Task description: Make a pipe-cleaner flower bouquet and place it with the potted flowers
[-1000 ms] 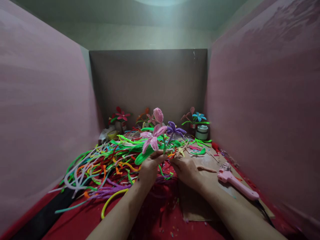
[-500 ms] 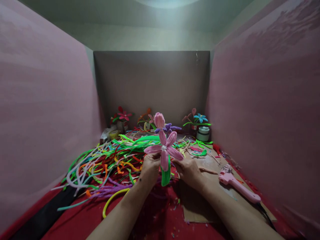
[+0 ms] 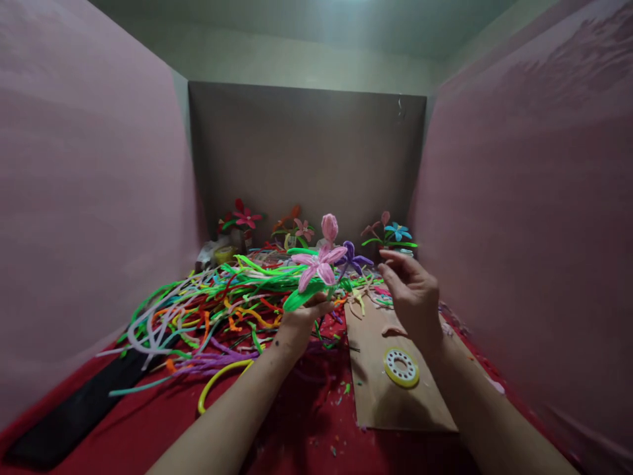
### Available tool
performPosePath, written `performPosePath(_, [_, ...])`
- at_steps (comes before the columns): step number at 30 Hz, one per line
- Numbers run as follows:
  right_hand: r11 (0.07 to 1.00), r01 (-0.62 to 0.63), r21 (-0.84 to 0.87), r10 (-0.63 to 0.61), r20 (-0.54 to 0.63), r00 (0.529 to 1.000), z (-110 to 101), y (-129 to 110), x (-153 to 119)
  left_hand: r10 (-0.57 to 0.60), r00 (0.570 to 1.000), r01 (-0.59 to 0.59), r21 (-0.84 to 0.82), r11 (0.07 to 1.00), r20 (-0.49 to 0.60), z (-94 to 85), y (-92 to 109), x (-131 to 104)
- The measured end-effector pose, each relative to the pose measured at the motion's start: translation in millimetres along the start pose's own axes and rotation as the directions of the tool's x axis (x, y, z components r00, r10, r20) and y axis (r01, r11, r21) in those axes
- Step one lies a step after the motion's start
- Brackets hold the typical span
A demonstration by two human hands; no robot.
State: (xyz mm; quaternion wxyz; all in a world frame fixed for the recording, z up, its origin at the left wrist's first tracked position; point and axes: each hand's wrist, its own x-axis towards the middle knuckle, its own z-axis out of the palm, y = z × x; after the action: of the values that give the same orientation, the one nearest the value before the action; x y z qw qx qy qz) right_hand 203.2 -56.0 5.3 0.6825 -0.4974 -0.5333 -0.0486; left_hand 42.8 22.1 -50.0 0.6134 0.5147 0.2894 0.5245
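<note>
My left hand is closed around the lower stem of a fuzzy pipe-cleaner flower, with pink petals, a pink bud above and a green leaf hanging at its left. A purple flower shows just behind; whether it belongs to the held piece I cannot tell. My right hand is raised to the right of the flower, thumb and forefinger apart, with nothing visible between them. Below it, a yellow tape roll with a white core lies on the cardboard.
A heap of coloured pipe cleaners covers the left and middle of the red cloth. A black strip lies at the left. Finished flowers, including a blue one, stand along the back. Pink walls rise on both sides.
My right hand has let go of the flower and moved up and right. My left hand has tilted the flower, so its leaf now points left. The tape roll is now visible; my forearm mostly hides the pink glue gun.
</note>
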Motion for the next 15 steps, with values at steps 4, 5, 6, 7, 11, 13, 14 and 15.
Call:
performPosePath(4, [0.995, -0.075, 0.072, 0.065, 0.137, 0.988, -1, -24, 40, -0.008, 0.997, 0.001, 0.077, 0.997, 0.080, 1.2, 8, -5])
performPosePath(5, [0.982, -0.152, 0.107, 0.130, 0.194, 0.972, 0, -27, 49, 0.002, 0.994, -0.015, 0.113, 0.993, 0.113, 1.7, 11, -7])
performPosePath(6, [0.963, -0.240, 0.120, 0.201, 0.271, 0.941, 1, -28, 56, 0.018, 0.988, -0.042, 0.156, 0.987, 0.151, 2.0, 15, -9])
performPosePath(7, [0.943, -0.309, 0.120, 0.251, 0.354, 0.901, 3, -28, 62, 0.030, 0.982, -0.066, 0.188, 0.980, 0.186, 2.3, 17, -11])
performPosePath(11, [0.902, -0.427, 0.065, 0.303, 0.610, 0.733, 9, -22, 77, 0.053, 0.962, -0.115, 0.222, 0.968, 0.268, 2.0, 18, -11])
performPosePath(13, [0.904, -0.427, 0.031, 0.304, 0.656, 0.690, 13, -20, 78, 0.061, 0.962, -0.124, 0.226, 0.966, 0.265, 1.6, 16, -11])
performPosePath(14, [0.908, -0.419, 0.017, 0.303, 0.665, 0.683, 15, -19, 77, 0.065, 0.964, -0.128, 0.235, 0.964, 0.259, 1.7, 14, -11])
performPosePath(15, [0.913, -0.407, 0.007, 0.298, 0.669, 0.681, 17, -18, 75, 0.065, 0.966, -0.129, 0.246, 0.961, 0.250, 1.9, 14, -11])
